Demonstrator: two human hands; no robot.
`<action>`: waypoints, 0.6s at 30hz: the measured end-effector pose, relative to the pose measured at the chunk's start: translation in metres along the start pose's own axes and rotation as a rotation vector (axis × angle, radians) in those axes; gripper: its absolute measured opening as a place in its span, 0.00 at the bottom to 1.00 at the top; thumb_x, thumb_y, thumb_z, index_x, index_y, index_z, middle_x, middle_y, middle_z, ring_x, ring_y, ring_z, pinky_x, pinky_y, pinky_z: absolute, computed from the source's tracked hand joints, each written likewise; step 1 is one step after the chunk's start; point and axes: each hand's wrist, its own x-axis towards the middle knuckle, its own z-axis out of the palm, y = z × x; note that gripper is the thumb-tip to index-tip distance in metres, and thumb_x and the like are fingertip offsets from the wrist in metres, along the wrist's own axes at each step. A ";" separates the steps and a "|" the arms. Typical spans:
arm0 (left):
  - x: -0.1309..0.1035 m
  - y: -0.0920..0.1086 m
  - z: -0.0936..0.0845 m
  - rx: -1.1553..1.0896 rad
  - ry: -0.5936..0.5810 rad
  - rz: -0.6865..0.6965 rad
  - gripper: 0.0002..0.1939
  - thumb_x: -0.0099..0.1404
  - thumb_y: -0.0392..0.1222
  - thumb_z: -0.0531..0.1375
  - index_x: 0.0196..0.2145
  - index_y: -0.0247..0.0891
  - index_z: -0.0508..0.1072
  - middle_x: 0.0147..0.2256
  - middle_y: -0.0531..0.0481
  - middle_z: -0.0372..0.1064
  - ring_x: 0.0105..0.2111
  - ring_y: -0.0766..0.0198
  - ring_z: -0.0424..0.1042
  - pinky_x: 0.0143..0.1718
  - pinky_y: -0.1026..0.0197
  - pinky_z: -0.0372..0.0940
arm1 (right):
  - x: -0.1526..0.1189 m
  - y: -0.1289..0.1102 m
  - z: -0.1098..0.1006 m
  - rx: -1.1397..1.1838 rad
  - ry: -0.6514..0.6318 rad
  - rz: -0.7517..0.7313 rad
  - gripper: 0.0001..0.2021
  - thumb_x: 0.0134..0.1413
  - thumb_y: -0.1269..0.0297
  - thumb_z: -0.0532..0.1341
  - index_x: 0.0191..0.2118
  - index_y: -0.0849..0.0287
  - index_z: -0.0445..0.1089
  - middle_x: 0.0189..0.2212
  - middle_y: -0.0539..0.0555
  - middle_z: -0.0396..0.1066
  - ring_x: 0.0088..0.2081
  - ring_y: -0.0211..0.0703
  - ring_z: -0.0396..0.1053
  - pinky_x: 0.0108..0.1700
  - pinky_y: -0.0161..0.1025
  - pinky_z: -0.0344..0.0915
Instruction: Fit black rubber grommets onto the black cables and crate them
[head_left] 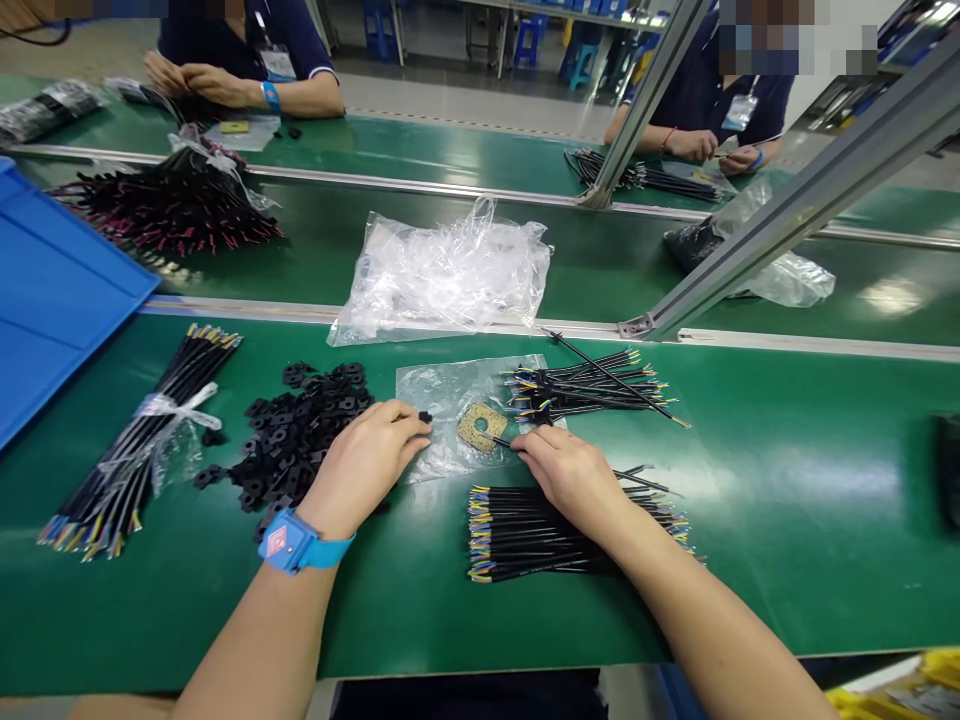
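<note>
My left hand [379, 440] pinches a small black plastic piece [425, 416] between thumb and fingers, beside a heap of similar black pieces [307, 430]. In my right hand [566, 465] is a short black cable [511, 443], its stripped end lying over a yellowish sponge pad [474, 418] with a hole in it. That pad rests on a flat clear plastic bag [431, 385]. Below my right hand lies a row of black cables [525, 535] with coloured wire ends, partly hidden by my forearm. Behind the hand sits a pile of cables [600, 385], some with black pieces on them.
A tied cable bundle [139, 450] lies at the left, near a blue bin [60, 290]. A crumpled clear bag [450, 270] sits across the metal rail. A slanted metal post [795, 190] stands at the right. Two people work across the bench.
</note>
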 end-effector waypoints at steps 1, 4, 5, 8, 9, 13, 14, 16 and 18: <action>0.001 0.001 0.001 -0.003 0.005 0.004 0.14 0.73 0.44 0.56 0.40 0.41 0.82 0.49 0.41 0.79 0.47 0.48 0.77 0.46 0.50 0.72 | 0.000 0.000 0.000 -0.033 0.001 0.002 0.09 0.68 0.73 0.59 0.46 0.56 0.75 0.34 0.52 0.77 0.37 0.42 0.76 0.36 0.34 0.69; 0.006 0.003 0.004 0.030 0.000 -0.007 0.12 0.73 0.44 0.57 0.37 0.40 0.79 0.45 0.41 0.80 0.44 0.49 0.77 0.43 0.51 0.71 | 0.000 -0.002 -0.002 -0.124 -0.023 0.004 0.10 0.66 0.75 0.60 0.46 0.56 0.76 0.33 0.53 0.77 0.36 0.42 0.75 0.34 0.34 0.68; 0.007 0.004 0.005 0.044 0.004 -0.026 0.10 0.73 0.44 0.58 0.38 0.40 0.78 0.42 0.41 0.80 0.42 0.49 0.77 0.40 0.52 0.71 | 0.001 -0.003 -0.003 -0.150 -0.041 0.005 0.11 0.65 0.76 0.60 0.47 0.57 0.77 0.33 0.53 0.78 0.36 0.42 0.75 0.33 0.34 0.68; 0.012 0.007 0.009 0.040 0.046 -0.077 0.11 0.73 0.44 0.58 0.48 0.40 0.76 0.39 0.42 0.79 0.40 0.49 0.77 0.38 0.53 0.70 | 0.002 -0.007 -0.006 -0.202 -0.095 0.014 0.13 0.63 0.78 0.60 0.48 0.58 0.77 0.34 0.55 0.78 0.37 0.43 0.76 0.32 0.34 0.68; 0.013 0.007 0.010 0.023 0.064 -0.079 0.12 0.73 0.43 0.58 0.50 0.40 0.76 0.40 0.42 0.79 0.42 0.49 0.77 0.40 0.53 0.71 | 0.002 -0.007 -0.007 -0.202 -0.104 0.016 0.14 0.63 0.78 0.60 0.49 0.58 0.77 0.35 0.55 0.78 0.37 0.43 0.76 0.31 0.34 0.68; 0.016 0.008 0.012 -0.170 0.120 -0.112 0.13 0.71 0.41 0.57 0.46 0.40 0.80 0.43 0.41 0.79 0.43 0.50 0.78 0.47 0.52 0.71 | 0.001 -0.007 -0.008 -0.069 0.026 -0.010 0.14 0.67 0.76 0.59 0.53 0.58 0.76 0.38 0.55 0.79 0.37 0.41 0.77 0.36 0.33 0.72; 0.016 0.009 0.012 -0.279 0.141 -0.145 0.13 0.71 0.41 0.58 0.46 0.39 0.81 0.43 0.41 0.79 0.42 0.52 0.78 0.47 0.52 0.72 | 0.000 -0.007 -0.008 -0.015 0.089 -0.020 0.14 0.69 0.75 0.58 0.55 0.59 0.75 0.39 0.55 0.79 0.37 0.41 0.77 0.38 0.33 0.73; 0.015 0.013 0.011 -0.588 0.173 -0.222 0.15 0.68 0.43 0.62 0.50 0.39 0.80 0.42 0.43 0.79 0.40 0.56 0.78 0.47 0.54 0.72 | 0.000 -0.009 -0.011 0.074 0.209 -0.042 0.15 0.71 0.73 0.56 0.57 0.60 0.74 0.40 0.56 0.79 0.37 0.39 0.77 0.40 0.33 0.74; 0.013 0.021 0.009 -0.969 0.157 -0.307 0.20 0.65 0.47 0.67 0.54 0.40 0.80 0.41 0.45 0.79 0.40 0.58 0.78 0.45 0.56 0.73 | 0.000 -0.014 -0.014 0.121 0.296 -0.065 0.16 0.72 0.72 0.55 0.58 0.60 0.74 0.41 0.56 0.79 0.38 0.39 0.78 0.41 0.33 0.75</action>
